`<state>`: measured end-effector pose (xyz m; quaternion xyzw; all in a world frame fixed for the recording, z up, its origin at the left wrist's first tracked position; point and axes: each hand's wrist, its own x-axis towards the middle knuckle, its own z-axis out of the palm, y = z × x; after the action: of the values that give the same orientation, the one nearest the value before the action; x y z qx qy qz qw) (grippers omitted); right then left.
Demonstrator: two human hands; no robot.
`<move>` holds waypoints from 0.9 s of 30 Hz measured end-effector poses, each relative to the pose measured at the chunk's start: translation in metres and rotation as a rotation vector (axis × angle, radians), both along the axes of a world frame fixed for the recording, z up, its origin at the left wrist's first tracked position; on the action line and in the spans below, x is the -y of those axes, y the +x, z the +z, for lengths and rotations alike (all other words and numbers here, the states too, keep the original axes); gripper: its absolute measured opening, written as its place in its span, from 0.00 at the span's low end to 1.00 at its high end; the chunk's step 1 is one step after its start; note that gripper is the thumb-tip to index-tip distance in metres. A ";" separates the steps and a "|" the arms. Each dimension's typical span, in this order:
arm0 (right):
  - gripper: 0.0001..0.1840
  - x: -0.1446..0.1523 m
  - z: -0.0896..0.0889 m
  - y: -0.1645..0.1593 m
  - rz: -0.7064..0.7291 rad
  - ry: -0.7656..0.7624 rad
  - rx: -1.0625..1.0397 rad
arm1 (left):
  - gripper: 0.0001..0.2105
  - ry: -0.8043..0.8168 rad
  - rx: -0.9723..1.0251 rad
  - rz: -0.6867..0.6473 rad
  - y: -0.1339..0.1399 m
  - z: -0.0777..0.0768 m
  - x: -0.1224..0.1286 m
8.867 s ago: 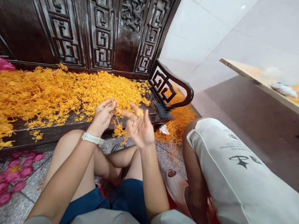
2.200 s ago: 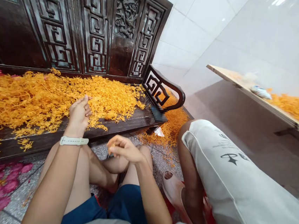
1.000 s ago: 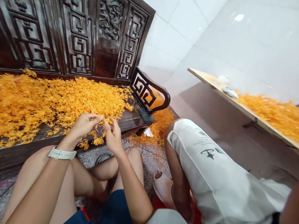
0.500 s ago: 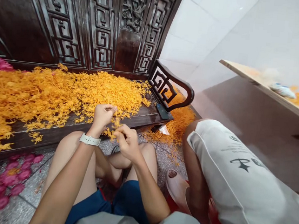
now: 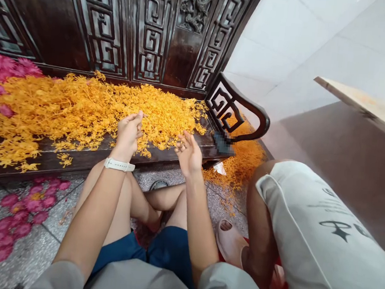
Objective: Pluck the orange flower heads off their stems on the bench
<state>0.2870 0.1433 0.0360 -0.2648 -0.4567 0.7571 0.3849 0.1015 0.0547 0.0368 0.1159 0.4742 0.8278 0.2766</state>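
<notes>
My left hand (image 5: 129,131), with a white watch band at the wrist, is raised in front of the heap of orange flower pieces (image 5: 90,107) on the dark wooden bench (image 5: 85,161). Its thumb and fingertips are pinched together; whatever may be between them is too small to make out against the orange behind. To the right, my right hand (image 5: 190,154) is held palm up over the bench's front edge, fingers apart and slightly curled, with nothing visible in it. The two hands are apart from each other.
Pink flowers (image 5: 19,68) lie at the bench's left end, and more pink blooms (image 5: 11,222) on the floor. A phone-like dark object (image 5: 222,143) rests by the armrest (image 5: 253,116). Orange pieces (image 5: 241,167) pile beyond it. Another person's knee (image 5: 287,185) is close on my right.
My hands have moved apart and upward. The right hand has opened from its pinch, and the orange strand that was between both hands no longer shows. The view has shifted.
</notes>
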 end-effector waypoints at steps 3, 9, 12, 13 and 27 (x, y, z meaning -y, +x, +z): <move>0.26 -0.005 -0.018 -0.016 -0.010 0.098 0.140 | 0.12 0.004 0.013 -0.011 0.001 0.000 -0.001; 0.25 0.012 -0.024 -0.033 0.119 0.561 0.315 | 0.09 -0.056 -0.139 0.016 0.016 -0.007 -0.012; 0.24 0.026 -0.015 -0.027 0.120 0.767 0.389 | 0.10 -0.069 -0.217 0.075 0.014 -0.012 -0.018; 0.23 0.034 -0.009 -0.022 0.199 0.814 0.374 | 0.11 -0.076 -0.227 0.136 0.012 -0.014 -0.020; 0.21 0.031 0.032 0.010 0.059 0.931 0.581 | 0.10 -0.007 -0.017 -0.063 0.012 -0.005 -0.006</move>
<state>0.2971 0.1121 0.0680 -0.2517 -0.8383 0.3811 0.2978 0.1130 0.0602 0.0317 0.1369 0.4756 0.8159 0.2990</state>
